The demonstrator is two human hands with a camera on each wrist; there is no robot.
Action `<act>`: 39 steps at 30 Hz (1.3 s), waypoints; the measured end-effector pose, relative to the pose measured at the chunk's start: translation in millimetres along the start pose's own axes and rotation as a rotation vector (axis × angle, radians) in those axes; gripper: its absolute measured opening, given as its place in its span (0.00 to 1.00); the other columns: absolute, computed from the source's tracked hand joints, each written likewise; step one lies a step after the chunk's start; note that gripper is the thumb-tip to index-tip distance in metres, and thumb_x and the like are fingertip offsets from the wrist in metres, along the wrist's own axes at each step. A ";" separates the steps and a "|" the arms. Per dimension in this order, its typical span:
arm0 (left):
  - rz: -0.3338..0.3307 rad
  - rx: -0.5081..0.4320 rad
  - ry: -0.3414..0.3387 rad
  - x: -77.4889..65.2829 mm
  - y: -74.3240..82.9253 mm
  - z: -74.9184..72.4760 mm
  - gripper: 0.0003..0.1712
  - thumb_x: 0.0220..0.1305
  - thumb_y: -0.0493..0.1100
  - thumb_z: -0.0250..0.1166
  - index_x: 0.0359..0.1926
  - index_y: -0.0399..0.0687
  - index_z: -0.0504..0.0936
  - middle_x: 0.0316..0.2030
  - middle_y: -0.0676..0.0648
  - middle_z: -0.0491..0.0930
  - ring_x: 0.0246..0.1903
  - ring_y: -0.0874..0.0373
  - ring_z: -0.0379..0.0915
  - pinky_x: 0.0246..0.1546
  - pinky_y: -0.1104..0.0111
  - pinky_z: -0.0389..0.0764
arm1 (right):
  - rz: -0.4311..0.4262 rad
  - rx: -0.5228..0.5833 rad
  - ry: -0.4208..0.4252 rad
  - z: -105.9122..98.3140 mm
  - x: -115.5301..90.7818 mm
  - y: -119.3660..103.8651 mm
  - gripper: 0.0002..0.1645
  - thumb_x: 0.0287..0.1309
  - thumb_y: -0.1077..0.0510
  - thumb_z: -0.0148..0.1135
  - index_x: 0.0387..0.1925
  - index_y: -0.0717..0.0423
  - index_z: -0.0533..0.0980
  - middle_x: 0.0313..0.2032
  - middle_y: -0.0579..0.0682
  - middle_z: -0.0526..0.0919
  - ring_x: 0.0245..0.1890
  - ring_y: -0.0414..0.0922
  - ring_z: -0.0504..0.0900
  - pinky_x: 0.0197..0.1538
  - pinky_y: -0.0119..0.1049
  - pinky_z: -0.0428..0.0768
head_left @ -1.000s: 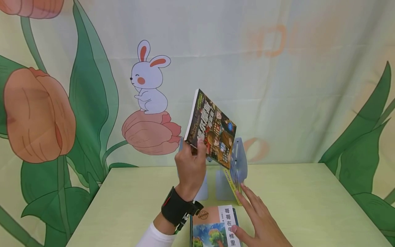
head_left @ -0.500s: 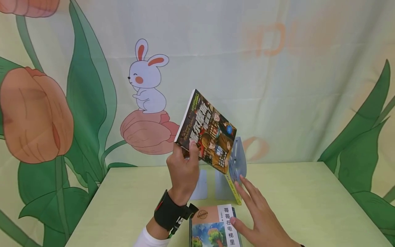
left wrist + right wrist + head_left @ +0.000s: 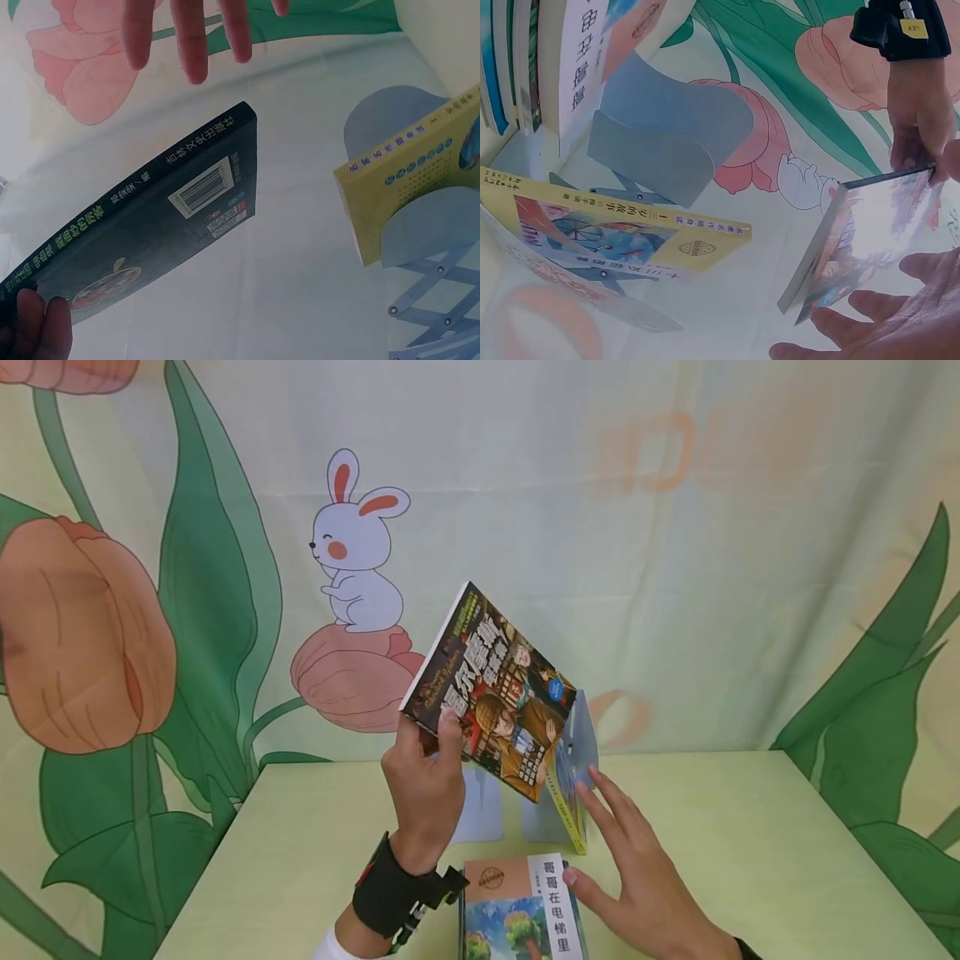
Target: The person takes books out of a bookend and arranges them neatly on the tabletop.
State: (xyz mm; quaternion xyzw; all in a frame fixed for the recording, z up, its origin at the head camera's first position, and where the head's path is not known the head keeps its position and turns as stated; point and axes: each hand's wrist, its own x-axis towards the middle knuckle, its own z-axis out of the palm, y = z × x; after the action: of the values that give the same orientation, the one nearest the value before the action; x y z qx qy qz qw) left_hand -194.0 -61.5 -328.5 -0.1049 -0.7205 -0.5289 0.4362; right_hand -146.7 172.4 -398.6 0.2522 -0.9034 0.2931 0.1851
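Observation:
My left hand (image 3: 423, 797) grips a dark-covered paperback book (image 3: 517, 693) by one corner, thumb on the front cover. The book is tilted in the air, its illustrated front facing the head camera. The left wrist view shows its dark back cover with a barcode (image 3: 206, 187), and fingers (image 3: 49, 330) at the held end. My right hand (image 3: 645, 868) has its fingers spread and holds nothing, close beside a yellow book (image 3: 630, 225). That book stands in an extendable blue-grey bookend (image 3: 583, 727), against its right-hand upright.
In front of the bookend lies a stack of books (image 3: 517, 902), a tree picture on the top cover. The bookend's left upright (image 3: 682, 127) shows in the right wrist view. A printed curtain (image 3: 712, 610) hangs behind the pale green table (image 3: 750, 827).
My left hand has moved left and slightly down with the dark book, turning its front cover more toward the head camera. The right hand stays almost in place, fingers still spread.

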 end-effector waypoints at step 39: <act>0.011 -0.016 -0.081 -27.0 16.9 -30.2 0.15 0.69 0.34 0.58 0.55 0.35 0.77 0.36 0.39 0.86 0.27 0.62 0.80 0.27 0.73 0.79 | -0.034 0.058 0.065 -24.7 18.7 -10.1 0.54 0.55 0.52 0.67 0.78 0.42 0.48 0.78 0.45 0.45 0.74 0.59 0.56 0.57 0.71 0.69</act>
State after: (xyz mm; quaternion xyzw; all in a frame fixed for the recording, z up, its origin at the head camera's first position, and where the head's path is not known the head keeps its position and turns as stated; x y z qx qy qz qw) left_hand -151.9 -71.8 -335.3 -0.1339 -0.7326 -0.5276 0.4088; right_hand -151.4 174.2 -366.4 0.2632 -0.8837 0.3240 0.2117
